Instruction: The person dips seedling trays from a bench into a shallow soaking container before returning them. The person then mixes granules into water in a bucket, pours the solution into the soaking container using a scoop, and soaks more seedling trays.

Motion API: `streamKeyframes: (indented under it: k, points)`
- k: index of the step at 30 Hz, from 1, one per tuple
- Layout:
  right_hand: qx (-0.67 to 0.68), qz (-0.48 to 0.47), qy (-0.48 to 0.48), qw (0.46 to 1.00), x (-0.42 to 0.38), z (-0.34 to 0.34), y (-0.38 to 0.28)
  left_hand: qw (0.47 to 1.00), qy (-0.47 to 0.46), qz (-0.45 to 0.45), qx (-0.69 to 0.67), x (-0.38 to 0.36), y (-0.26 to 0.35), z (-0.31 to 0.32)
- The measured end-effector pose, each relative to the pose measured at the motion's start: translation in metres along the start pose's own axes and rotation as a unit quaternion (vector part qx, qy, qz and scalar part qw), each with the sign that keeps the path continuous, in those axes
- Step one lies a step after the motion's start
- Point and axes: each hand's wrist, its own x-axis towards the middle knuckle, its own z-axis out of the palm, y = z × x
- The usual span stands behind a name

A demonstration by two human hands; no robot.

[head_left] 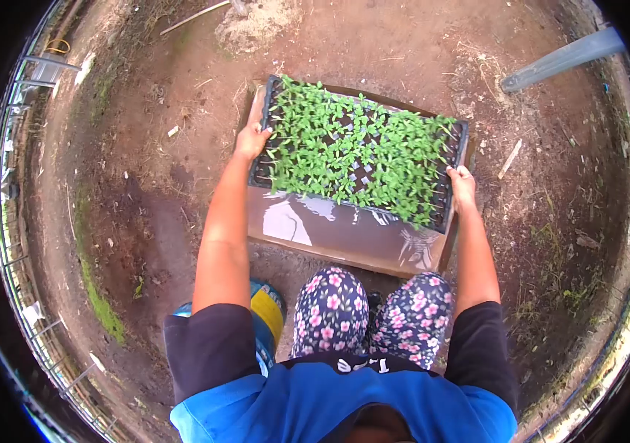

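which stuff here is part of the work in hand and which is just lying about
In use:
- seedling tray, gripped at both ends
- left hand
- right hand
- cardboard sheet under the tray

Lying about:
- grey pipe
- wood scrap
- stick

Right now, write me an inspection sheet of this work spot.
Surface: bare brown soil, with a flat glossy sheet laid on it.
Job's things: black seedling tray full of green sprouts, lying over the sheet.
Clutter: yellow and blue container by the left leg; scattered sticks and dry grass.
Hands: left hand grips the tray's left end; right hand grips its right end.
Cables: nothing seen.
Surroundings: grey pipe upper right; moss strip and wire fence at left.
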Motion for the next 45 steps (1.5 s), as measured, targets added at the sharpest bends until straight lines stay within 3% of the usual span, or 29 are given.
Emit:
streamKeyframes:
  k: [2,4,6,10,12,15,18,19,20,21,22,23,24,25,26,27,28,29,30,32,34,36,39,40,42,45]
  points:
    - [-0.016,-0.035,0.009,0.999,-0.025,0.006,-0.043,0.999,-0.004,-0.002,0.047,-0.017,0.027,-0.011]
    - [-0.017,-0.056,-0.011,0.998,-0.046,0.002,-0.084,1.0,0.007,0.002,-0.01,-0.059,0.08,-0.039]
    - [0.069,-0.064,0.004,0.996,-0.069,-0.025,-0.141,0.999,0.02,-0.012,-0.027,-0.082,0.113,-0.087]
    - [0.11,0.011,-0.039,0.993,-0.125,-0.137,-0.313,0.98,-0.026,0.0,-0.197,-0.139,0.191,-0.253]
    - [0.149,0.017,-0.055,0.987,-0.161,-0.177,-0.396,0.951,-0.068,-0.04,-0.297,-0.173,0.224,-0.323]
    - [0.259,-0.015,-0.097,0.961,-0.174,-0.204,-0.444,0.891,-0.108,-0.047,-0.439,-0.216,0.285,-0.359]
    - [0.231,0.006,-0.082,0.969,-0.189,-0.217,-0.45,0.874,-0.129,-0.014,-0.468,-0.237,0.286,-0.372]
    - [0.167,-0.002,-0.087,0.982,-0.18,-0.222,-0.443,0.892,-0.104,-0.063,-0.436,-0.238,0.281,-0.369]
    - [0.192,0.0,-0.101,0.976,-0.169,-0.217,-0.44,0.938,-0.094,-0.049,-0.331,-0.232,0.29,-0.357]
    - [0.097,-0.08,-0.055,0.991,-0.163,-0.201,-0.433,0.946,-0.076,-0.002,-0.316,-0.248,0.31,-0.347]
    - [0.052,-0.116,-0.039,0.991,-0.164,-0.175,-0.429,0.952,-0.079,0.051,-0.292,-0.241,0.29,-0.322]
    - [-0.003,-0.119,-0.049,0.992,-0.157,-0.152,-0.417,0.974,-0.048,0.007,-0.221,-0.255,0.309,-0.301]
    - [-0.052,-0.166,-0.054,0.983,-0.145,-0.125,-0.397,0.992,0.066,0.097,-0.035,-0.254,0.3,-0.267]
    - [-0.09,-0.204,-0.064,0.973,-0.132,-0.101,-0.377,0.997,0.063,0.025,0.025,-0.278,0.328,-0.265]
    - [-0.126,-0.28,-0.074,0.949,-0.135,-0.082,-0.372,0.992,0.107,0.022,0.057,-0.279,0.315,-0.246]
    - [-0.276,-0.329,-0.029,0.902,-0.148,-0.073,-0.388,0.988,0.153,0.004,0.033,-0.295,0.309,-0.235]
    - [-0.283,-0.263,-0.054,0.921,-0.155,-0.065,-0.396,0.981,0.192,-0.013,0.019,-0.311,0.297,-0.238]
    - [-0.293,-0.299,-0.066,0.906,-0.139,-0.059,-0.384,0.976,0.212,-0.037,-0.038,-0.336,0.285,-0.256]
    - [-0.218,-0.29,-0.116,0.925,-0.173,-0.058,-0.404,0.966,0.233,-0.058,-0.095,-0.367,0.272,-0.272]
    - [-0.209,-0.352,-0.173,0.896,-0.199,-0.057,-0.407,0.926,0.319,-0.119,-0.161,-0.418,0.218,-0.276]
    - [-0.224,-0.398,-0.187,0.87,-0.243,-0.052,-0.418,0.907,0.339,-0.129,-0.212,-0.498,0.194,-0.289]
    - [-0.204,-0.373,-0.255,0.869,-0.262,-0.026,-0.415,0.869,0.429,-0.134,-0.206,-0.571,0.176,-0.29]
    - [-0.2,-0.394,-0.414,0.796,-0.378,0.026,-0.428,0.82,0.522,-0.151,-0.18,-0.692,0.146,-0.289]
    - [-0.191,-0.332,-0.453,0.805,-0.419,0.049,-0.42,0.783,0.56,-0.173,-0.208,-0.737,0.144,-0.287]
    - [-0.204,-0.398,-0.491,0.747,-0.512,0.069,-0.419,0.711,0.64,-0.219,-0.193,-0.826,0.129,-0.279]
    - [-0.176,-0.366,-0.642,0.65,-0.651,0.117,-0.378,0.583,0.705,-0.348,-0.207,-0.953,0.111,-0.259]
